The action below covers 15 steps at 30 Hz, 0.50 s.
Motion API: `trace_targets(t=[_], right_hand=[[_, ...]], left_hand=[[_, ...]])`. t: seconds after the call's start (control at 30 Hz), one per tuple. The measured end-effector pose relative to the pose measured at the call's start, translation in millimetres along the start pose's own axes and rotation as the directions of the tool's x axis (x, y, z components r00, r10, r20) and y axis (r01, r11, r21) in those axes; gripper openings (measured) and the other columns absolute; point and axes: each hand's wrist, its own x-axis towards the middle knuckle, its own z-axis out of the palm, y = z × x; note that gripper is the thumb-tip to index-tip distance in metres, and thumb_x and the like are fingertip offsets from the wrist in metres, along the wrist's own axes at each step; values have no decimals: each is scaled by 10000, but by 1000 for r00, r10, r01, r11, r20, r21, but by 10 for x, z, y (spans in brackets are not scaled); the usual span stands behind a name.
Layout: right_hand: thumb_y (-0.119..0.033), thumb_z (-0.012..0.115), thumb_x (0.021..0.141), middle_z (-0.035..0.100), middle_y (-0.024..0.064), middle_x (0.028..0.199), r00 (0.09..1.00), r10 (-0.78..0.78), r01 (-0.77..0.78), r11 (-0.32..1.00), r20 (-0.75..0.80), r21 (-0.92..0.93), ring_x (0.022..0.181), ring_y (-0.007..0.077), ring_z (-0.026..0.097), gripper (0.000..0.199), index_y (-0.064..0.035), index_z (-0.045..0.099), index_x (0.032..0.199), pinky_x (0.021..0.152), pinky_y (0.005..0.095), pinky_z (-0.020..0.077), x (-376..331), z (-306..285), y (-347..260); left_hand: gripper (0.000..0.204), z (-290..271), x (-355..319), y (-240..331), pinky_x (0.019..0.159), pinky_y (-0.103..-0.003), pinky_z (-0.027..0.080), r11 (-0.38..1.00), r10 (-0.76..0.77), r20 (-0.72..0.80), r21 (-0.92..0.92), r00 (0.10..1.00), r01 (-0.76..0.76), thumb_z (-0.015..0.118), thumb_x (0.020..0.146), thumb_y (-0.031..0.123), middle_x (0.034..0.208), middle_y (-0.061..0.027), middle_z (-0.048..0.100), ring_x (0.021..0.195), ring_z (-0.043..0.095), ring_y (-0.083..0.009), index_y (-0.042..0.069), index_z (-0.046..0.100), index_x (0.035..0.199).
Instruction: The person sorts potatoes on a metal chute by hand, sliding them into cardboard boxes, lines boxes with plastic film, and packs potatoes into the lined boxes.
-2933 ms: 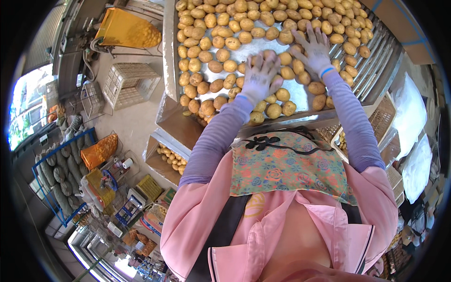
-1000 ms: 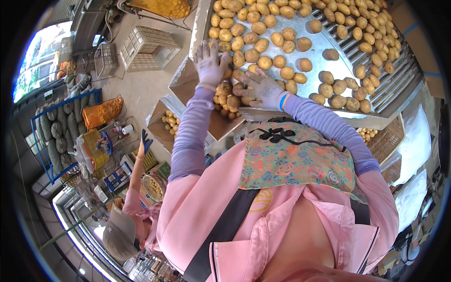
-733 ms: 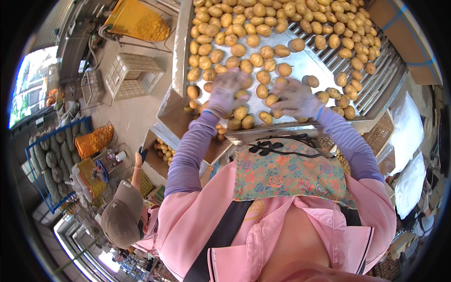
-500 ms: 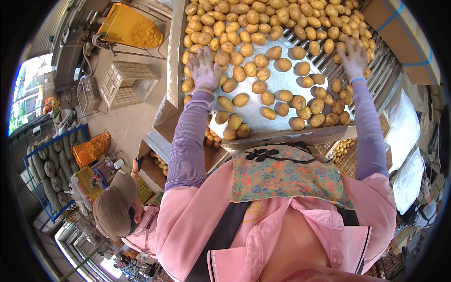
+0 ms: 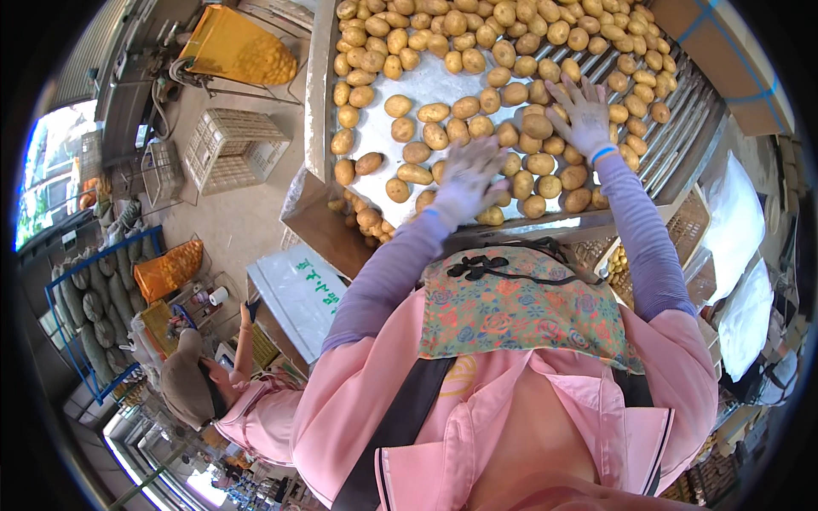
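Note:
Many yellow-brown potatoes (image 5: pixel 537 126) lie spread over a metal sorting table (image 5: pixel 383 92), packed thickest along its far side. My left hand (image 5: pixel 469 176), in a pale glove and a little blurred, lies with fingers stretched out over potatoes near the front edge. Farther right, my gloved right hand (image 5: pixel 583 119) spreads its fingers on top of potatoes, just left of the roller bars (image 5: pixel 660 162). Neither hand is wrapped round a potato. At the table's front left corner, potatoes sit in a cardboard box (image 5: pixel 328 223).
A co-worker in a brown cap (image 5: pixel 189 379) stands at the lower left, one arm reaching beside a white box flap (image 5: pixel 298 294). Left of the table are a plastic crate (image 5: pixel 226 149) and an orange net sack (image 5: pixel 239 51). A carton (image 5: pixel 737 64) borders the far right.
My left hand has moved right and nearer across the table; my right hand has moved left and slightly nearer. Potatoes have shifted about. A white flap now shows by the co-worker.

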Motion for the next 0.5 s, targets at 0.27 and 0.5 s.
trace_targets(t=[0.27,0.5], right_hand=[[-556,655,881,355,136,1631,984,-179,164,935,20,314,1473,555,261,769,-209,460,1539,1208,616,212,-680,-188,-1011],[-450,594,958,488,89,1541,809,-588,459,627,-4,630,1460,344,406,521,-192,578,1410,1232,572,223,-708,-230,-1430]], left_hand=[[737,-325,-874,-642,1240,-553,165,918,-283,-74,267,956,293,576,973,518,1532,-214,491,1437,416,-419,87,426,1551],[766,-33,-426,-216,1207,-592,211,961,-168,54,230,984,152,586,963,491,1604,-247,363,1457,366,-449,66,375,1564]])
